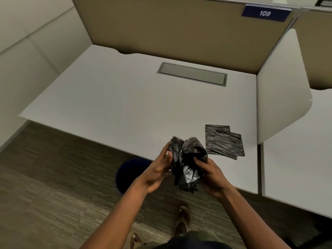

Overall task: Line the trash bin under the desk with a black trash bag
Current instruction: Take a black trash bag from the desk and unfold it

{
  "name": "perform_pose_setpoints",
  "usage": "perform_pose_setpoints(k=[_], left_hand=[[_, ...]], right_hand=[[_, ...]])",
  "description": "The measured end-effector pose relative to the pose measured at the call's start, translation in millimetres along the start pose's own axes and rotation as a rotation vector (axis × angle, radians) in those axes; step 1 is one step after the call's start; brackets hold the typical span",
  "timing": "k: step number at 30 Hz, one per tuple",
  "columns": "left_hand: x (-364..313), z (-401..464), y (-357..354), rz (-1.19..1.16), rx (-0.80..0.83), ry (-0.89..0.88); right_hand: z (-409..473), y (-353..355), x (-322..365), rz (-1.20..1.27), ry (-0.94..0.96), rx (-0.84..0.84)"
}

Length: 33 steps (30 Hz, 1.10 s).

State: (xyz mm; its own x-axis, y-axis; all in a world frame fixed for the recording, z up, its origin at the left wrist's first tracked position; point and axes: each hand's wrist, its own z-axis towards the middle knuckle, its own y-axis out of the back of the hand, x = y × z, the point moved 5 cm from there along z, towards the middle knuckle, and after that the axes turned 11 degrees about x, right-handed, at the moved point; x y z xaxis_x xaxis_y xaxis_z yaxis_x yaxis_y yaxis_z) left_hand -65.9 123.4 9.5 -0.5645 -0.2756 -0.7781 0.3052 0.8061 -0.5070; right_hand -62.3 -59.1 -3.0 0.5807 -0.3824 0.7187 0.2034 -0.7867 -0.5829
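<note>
A crumpled black trash bag (pixel 186 162) hangs bunched between both hands over the desk's front edge. My left hand (pixel 159 169) pinches its left side with the fingers. My right hand (pixel 211 174) grips its right side. Below and left of the hands, a dark blue round trash bin (pixel 128 169) stands on the carpet, half under the white desk (pixel 125 101); my left forearm covers part of its rim. The bin's inside looks dark, and whether anything lines it I cannot tell.
Two folded black trash bags (pixel 224 141) lie on the desk right of the hands. A grey cable hatch (pixel 192 73) sits near the back panel. A white divider (pixel 280 97) bounds the desk's right side. My sandalled foot (pixel 183 220) stands on the carpet.
</note>
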Motion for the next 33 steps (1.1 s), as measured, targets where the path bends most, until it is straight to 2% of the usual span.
perform_pose_setpoints(k=[1, 3, 5, 7, 11, 16, 21, 26, 29, 31, 33], left_hand=[[0, -14, 2, -0.027, 0.035, -0.015], [0, -40, 12, -0.057, 0.001, -0.037], [-2, -65, 33, -0.105, -0.137, -0.091], [3, -95, 65, -0.26, -0.256, -0.133], [23, -170, 137, -0.535, -0.395, -0.181], [59, -255, 211, -0.595, -0.553, -0.152], [84, -290, 256, -0.643, -0.65, -0.073], [100, -293, 293, -0.53, -0.807, 0.06], [89, -299, 300, -0.257, -0.966, 0.147], [61, -302, 288, 0.008, -1.049, 0.092], [27, -293, 256, 0.078, -0.938, -0.064]], right_hand=[[3, -14, -4, 0.002, 0.002, 0.007], [9, -41, -13, 0.008, 0.007, 0.02], [14, -64, -21, 0.037, 0.002, 0.012], [18, -75, -27, 0.09, 0.001, -0.044], [18, -82, -26, 0.057, 0.033, -0.15], [14, -78, -23, 0.05, 0.058, -0.212], [14, -93, -27, 0.015, 0.077, -0.194], [24, -126, -45, -0.019, 0.114, -0.229], [31, -153, -60, -0.094, 0.102, -0.248], [37, -179, -76, -0.232, 0.058, -0.259], [44, -207, -98, -0.422, 0.013, -0.252]])
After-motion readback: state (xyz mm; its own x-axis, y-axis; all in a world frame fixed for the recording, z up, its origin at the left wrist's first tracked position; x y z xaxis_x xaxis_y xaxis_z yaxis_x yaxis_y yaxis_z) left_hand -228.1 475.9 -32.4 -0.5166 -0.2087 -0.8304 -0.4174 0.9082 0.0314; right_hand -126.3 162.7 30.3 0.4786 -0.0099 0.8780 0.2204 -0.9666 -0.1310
